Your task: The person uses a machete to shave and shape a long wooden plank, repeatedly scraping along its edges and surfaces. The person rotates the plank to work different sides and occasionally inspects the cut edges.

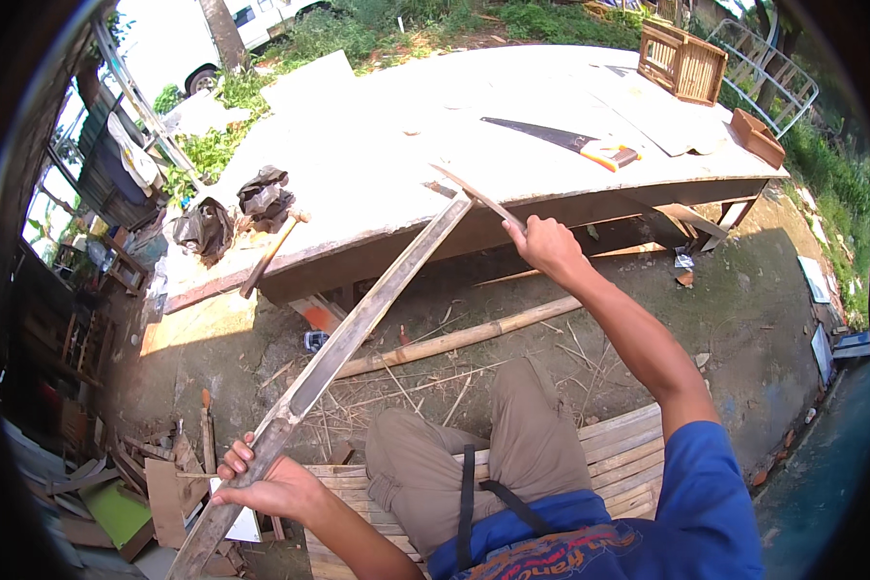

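My left hand (275, 485) is closed around the lower part of a long split bamboo piece (358, 314), close to its node. The hollow inner side of the bamboo faces up, and its far end reaches the near edge of the white-topped table (377, 135). In my right hand (551, 249) is a slender, pointed knife-like blade (480, 196), its handle hidden by my fingers. The blade lies across the bamboo's far end, and I cannot tell whether it cuts in. My legs rest on a slatted bamboo bench (621, 454).
On the table lie a handsaw (541, 135), a hammer (278, 249), crumpled black plastic bags (206, 227), a slatted bamboo box (681, 63) and a brown block (757, 138). A bamboo pole (464, 336) crosses the ground among loose slivers. Scrap boards (116, 507) pile up at the left.
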The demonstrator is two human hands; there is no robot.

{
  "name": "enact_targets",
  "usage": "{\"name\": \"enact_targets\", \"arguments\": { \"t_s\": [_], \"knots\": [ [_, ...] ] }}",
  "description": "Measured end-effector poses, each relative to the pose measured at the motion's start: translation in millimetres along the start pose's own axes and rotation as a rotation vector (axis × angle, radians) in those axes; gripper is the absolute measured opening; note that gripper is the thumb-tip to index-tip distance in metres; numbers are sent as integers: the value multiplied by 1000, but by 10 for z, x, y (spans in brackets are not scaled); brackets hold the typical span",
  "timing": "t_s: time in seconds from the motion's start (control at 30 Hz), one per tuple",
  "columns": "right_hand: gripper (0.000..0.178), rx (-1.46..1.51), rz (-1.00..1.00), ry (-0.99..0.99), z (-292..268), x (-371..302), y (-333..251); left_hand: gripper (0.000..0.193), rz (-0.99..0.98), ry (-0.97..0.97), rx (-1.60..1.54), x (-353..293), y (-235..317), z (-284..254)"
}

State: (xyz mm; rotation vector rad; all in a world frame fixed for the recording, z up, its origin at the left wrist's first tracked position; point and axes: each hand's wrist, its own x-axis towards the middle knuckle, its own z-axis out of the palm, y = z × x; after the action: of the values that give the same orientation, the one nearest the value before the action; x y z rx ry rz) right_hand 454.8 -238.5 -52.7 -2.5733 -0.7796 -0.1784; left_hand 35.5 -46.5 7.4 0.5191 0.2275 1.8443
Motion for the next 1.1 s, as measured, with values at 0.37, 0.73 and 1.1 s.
{"name": "enact_targets", "arguments": {
  "t_s": [0.37,0.73,1.1],
  "knots": [
    [73,-113,-279,-86,-65,-76,-56,54,33,31,54,71,-35,-31],
    [73,47,183,-73,-137,104,66,50,-11,47,63,223,35,-92],
    [64,39,-241,-109,58,-514,-446,46,3,42,128,368,67,-355]
  ]
}}
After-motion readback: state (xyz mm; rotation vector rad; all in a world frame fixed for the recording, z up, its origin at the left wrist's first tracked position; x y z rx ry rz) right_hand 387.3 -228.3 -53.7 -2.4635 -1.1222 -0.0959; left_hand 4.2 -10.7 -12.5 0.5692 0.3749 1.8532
